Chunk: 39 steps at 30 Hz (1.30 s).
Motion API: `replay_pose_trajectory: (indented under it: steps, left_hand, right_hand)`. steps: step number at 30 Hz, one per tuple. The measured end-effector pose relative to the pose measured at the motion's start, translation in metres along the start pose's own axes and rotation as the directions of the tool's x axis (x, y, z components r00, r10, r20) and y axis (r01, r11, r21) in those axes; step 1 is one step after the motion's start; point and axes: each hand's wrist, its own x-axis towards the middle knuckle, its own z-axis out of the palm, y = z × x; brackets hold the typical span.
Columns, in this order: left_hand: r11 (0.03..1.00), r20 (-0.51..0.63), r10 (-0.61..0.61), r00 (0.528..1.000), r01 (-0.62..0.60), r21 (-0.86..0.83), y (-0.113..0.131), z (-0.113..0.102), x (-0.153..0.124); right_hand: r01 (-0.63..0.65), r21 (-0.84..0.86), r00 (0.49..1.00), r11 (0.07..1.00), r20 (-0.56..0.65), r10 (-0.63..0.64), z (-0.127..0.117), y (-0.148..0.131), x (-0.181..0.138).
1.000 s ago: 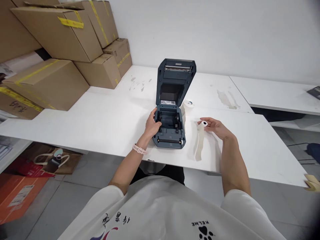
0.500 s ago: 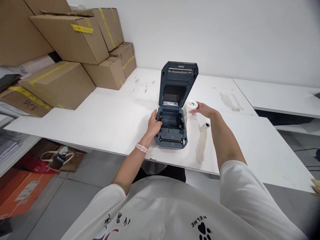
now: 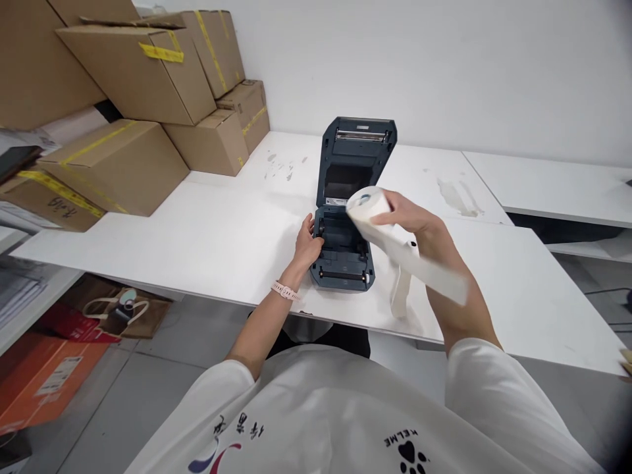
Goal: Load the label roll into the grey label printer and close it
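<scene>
A dark grey label printer (image 3: 343, 260) stands on the white table with its lid (image 3: 356, 155) tipped up and back. My left hand (image 3: 309, 245) grips the printer's left side, thumb over the rim of the bay. In my right hand (image 3: 401, 214) is a white label roll (image 3: 366, 205), held over the right rear of the bay. A loose strip of labels (image 3: 419, 266) trails from the roll down to the right, blurred by motion. Below it, a second small roll with a curled paper strip (image 3: 401, 289) lies on the table right of the printer, partly hidden.
Cardboard boxes (image 3: 133, 72) with yellow tape are stacked at the left on the table (image 3: 232, 230). A white wall (image 3: 434, 79) stands behind. Below left, an orange box (image 3: 44, 382) and a bag (image 3: 143, 319) sit under the table edge.
My right hand has lifted the label roll from the table beside the printer and brought it left and up over the bay. Its strip now swings out. My left hand stays on the printer.
</scene>
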Motion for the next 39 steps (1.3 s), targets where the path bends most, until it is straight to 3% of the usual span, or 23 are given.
replay_pose_trajectory:
  steps: [3, 5, 12, 14, 17, 20, 23, 27, 32, 39]
  left_hand:
    - [0.999, -0.01, -0.002, 1.0, 0.002, -0.048, 0.003, 0.002, -0.002]
    - [0.997, -0.009, 0.005, 1.0, -0.005, -0.081, 0.006, 0.003, -0.004]
    - [0.994, -0.012, -0.022, 1.0, 0.021, -0.112, 0.009, 0.003, -0.007]
    - [0.993, -0.017, -0.028, 0.999, 0.026, -0.114, 0.011, 0.003, -0.009]
    - [0.993, -0.019, -0.024, 1.0, 0.021, -0.117, 0.013, 0.003, -0.012]
    - [0.995, -0.009, -0.026, 1.0, 0.025, -0.1, 0.014, 0.002, -0.015]
    - [0.996, -0.004, -0.012, 1.0, 0.011, -0.086, 0.014, 0.002, -0.015]
    - [0.996, 0.005, 0.024, 1.0, -0.024, -0.09, 0.016, 0.002, -0.014]
    - [0.993, 0.007, 0.042, 0.999, -0.041, -0.113, 0.018, 0.003, -0.015]
    - [0.995, -0.009, 0.021, 1.0, -0.022, -0.1, 0.012, 0.001, -0.01]
  right_hand:
    - [0.041, -0.233, 0.961, 0.972, 0.274, 0.025, 0.017, -0.035, 0.016]
    - [0.101, -0.405, 0.926, 0.909, 0.373, 0.063, 0.031, -0.048, 0.023]
    - [0.093, -0.559, 0.886, 0.824, 0.425, 0.188, 0.067, -0.03, 0.032]
    - [0.13, -0.529, 0.908, 0.839, 0.404, 0.114, 0.07, -0.026, 0.024]
    - [0.247, -0.424, 0.944, 0.871, 0.308, -0.118, 0.075, -0.029, -0.005]
    - [0.328, -0.34, 0.937, 0.881, 0.239, -0.256, 0.087, -0.038, -0.047]
    - [0.301, -0.358, 0.948, 0.884, 0.21, -0.238, 0.103, -0.041, -0.08]
    - [0.251, -0.425, 0.965, 0.869, 0.046, -0.257, 0.12, -0.037, -0.096]
    - [0.224, -0.467, 0.921, 0.855, -0.185, -0.343, 0.138, -0.035, -0.1]
    - [0.198, -0.517, 0.9, 0.833, -0.241, -0.363, 0.154, -0.035, -0.115]
